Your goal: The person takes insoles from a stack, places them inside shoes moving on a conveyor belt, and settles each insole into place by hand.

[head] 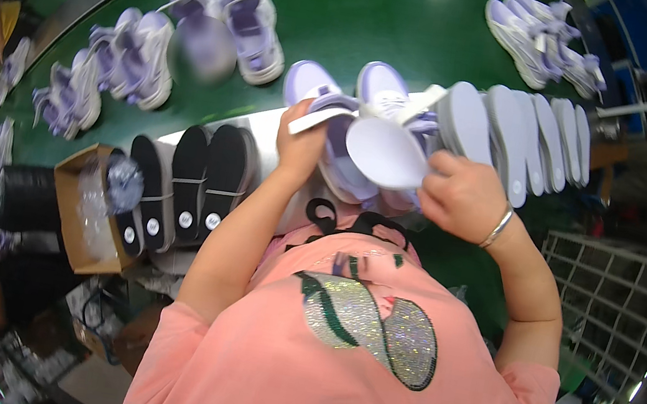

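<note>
My left hand [299, 146] grips the side of a lavender-and-white sneaker [312, 81], toe pointing away from me. A white strap lies across the shoe by my fingers. Between the thumb and fingers of my right hand [463, 192] is the edge of a pale insole [385, 153], tilted over the shoe's opening. Right beside it rests a second sneaker [383, 84], partly covered by the insole. A row of grey-white insoles [466, 123] leans on edge just beyond my right hand.
More lavender sneakers [255, 32] stand on the green table [354, 10] at left, others [520, 43] at far right. Black insoles [226, 174], some banded, lean beside a cardboard box [66, 205] holding plastic. A wire rack [613, 298] stands right. People work at both sides.
</note>
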A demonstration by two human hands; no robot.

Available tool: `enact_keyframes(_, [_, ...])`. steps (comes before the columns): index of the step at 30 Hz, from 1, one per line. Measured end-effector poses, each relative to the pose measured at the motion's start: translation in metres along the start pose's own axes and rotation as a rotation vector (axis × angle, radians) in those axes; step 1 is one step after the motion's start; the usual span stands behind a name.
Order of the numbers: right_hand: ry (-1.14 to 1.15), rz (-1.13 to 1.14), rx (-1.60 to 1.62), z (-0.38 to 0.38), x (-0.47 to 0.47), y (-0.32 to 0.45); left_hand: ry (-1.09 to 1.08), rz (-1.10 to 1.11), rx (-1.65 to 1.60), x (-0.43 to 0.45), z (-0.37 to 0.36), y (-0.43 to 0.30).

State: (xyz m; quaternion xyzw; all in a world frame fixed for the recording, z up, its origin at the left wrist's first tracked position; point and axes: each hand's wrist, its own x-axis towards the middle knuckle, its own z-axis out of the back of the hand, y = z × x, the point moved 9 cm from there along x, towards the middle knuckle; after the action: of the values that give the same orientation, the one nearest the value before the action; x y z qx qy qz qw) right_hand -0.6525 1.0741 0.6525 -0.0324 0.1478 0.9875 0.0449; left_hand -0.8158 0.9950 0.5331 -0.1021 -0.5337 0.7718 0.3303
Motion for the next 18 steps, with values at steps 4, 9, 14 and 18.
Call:
enact_keyframes(4, [0.335,0.147,-0.268,-0.078,0.032,0.026,-0.010,0.201,0.035,-0.005,0.002,0.006])
enact_keyframes(9, [0.221,-0.244,-0.104,-0.135,0.088,-0.002,-0.037,0.084,0.150,-0.004,-0.003,-0.004])
enact_keyframes(14, [0.099,-0.227,-0.187,-0.102,0.065,0.016,-0.051,0.105,0.257,-0.008,-0.001,0.005])
enact_keyframes(18, [0.342,-0.301,-0.215,-0.087,0.034,0.005,-0.071,0.173,0.242,-0.009,-0.004,0.012])
